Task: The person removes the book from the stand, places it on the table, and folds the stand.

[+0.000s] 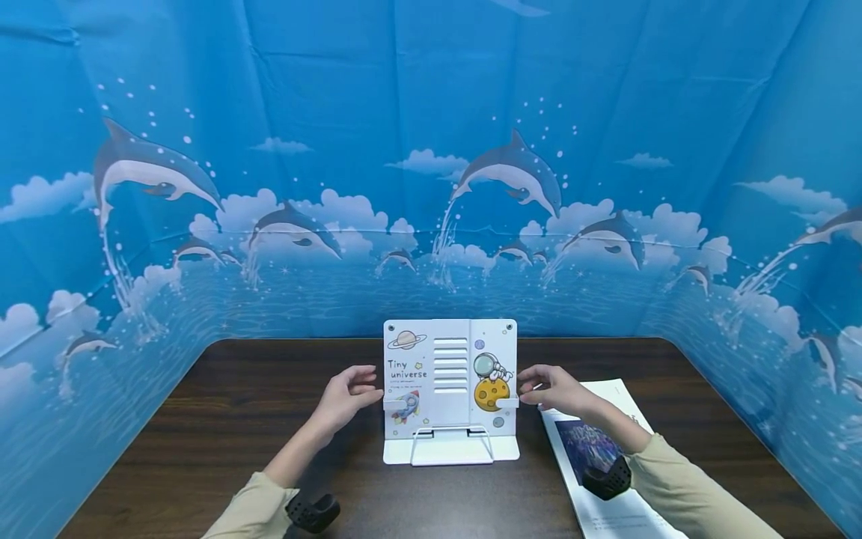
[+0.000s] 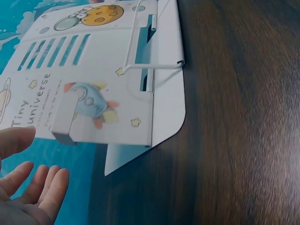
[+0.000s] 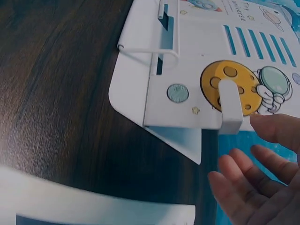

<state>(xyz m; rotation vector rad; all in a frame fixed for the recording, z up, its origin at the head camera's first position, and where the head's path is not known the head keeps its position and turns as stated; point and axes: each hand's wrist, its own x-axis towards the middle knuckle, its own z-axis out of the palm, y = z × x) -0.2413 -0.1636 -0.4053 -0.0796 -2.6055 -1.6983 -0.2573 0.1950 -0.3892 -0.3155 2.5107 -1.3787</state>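
Note:
A white book stand [image 1: 450,414] printed with "Tiny universe", a rocket, a planet and an astronaut stands upright on the table. Small white clips stick out at both sides: a left clip [image 2: 66,115] over the rocket and a right clip [image 3: 230,107] over the yellow moon. Across its foot runs a white wire rest [image 1: 451,463]. My left hand [image 1: 348,397] is beside the stand's left edge, fingers relaxed and holding nothing. On the other side, my right hand [image 1: 554,389] has its thumb close to the right edge, its fingers loosely bent around nothing. Whether either thumb touches the stand, I cannot tell.
A white book [image 1: 584,449] with a dark purple-blue picture on its cover lies to the right, partly under my right forearm. Behind the dark wooden table [image 1: 222,434] hangs a blue curtain [image 1: 350,150] with dolphins. Black bands circle both wrists.

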